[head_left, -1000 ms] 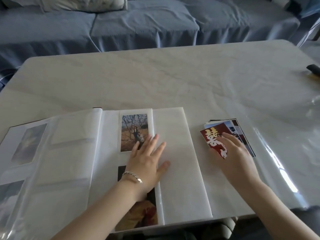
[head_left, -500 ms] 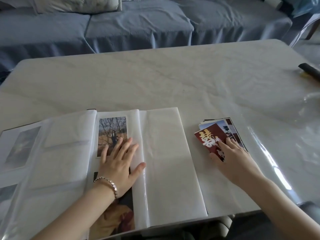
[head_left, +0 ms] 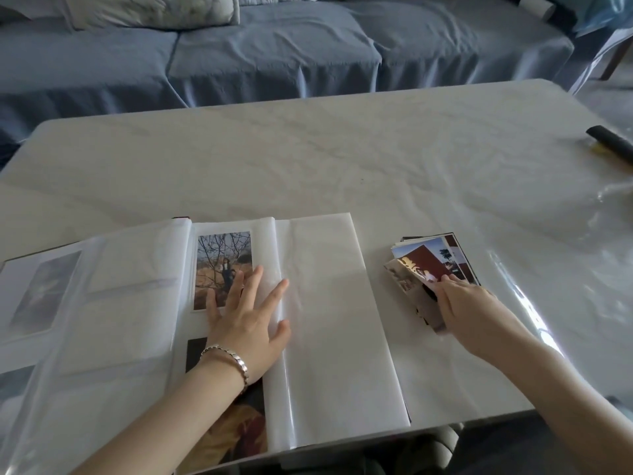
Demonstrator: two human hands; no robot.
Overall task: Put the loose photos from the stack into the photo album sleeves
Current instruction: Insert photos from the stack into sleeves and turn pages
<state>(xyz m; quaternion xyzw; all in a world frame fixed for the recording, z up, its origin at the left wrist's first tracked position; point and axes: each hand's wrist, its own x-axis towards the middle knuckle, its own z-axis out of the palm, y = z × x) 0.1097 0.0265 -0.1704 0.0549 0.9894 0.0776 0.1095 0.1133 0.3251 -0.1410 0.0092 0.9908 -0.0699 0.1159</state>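
The photo album (head_left: pixel 329 303) lies open at the table's front edge, its right page showing a tree photo (head_left: pixel 224 258) in the top sleeve and a darker photo (head_left: pixel 236 430) in the sleeve below. My left hand (head_left: pixel 246 320) lies flat on that page with fingers spread, partly covering both photos. To the right of the album sits the stack of loose photos (head_left: pixel 442 255). My right hand (head_left: pixel 469 306) pinches the red top photo (head_left: pixel 416 269) at its near end and has it tilted up off the stack.
The pale marble table (head_left: pixel 342 159) carries a clear plastic film, wrinkled at the right (head_left: pixel 555 269). A dark slim object (head_left: pixel 608 140) lies near the right edge. A blue covered sofa (head_left: pixel 274 53) runs behind the table.
My right hand has lifted the red top photo's near end off the stack. My left hand stays pressed flat on the album page while the view shifted slightly.
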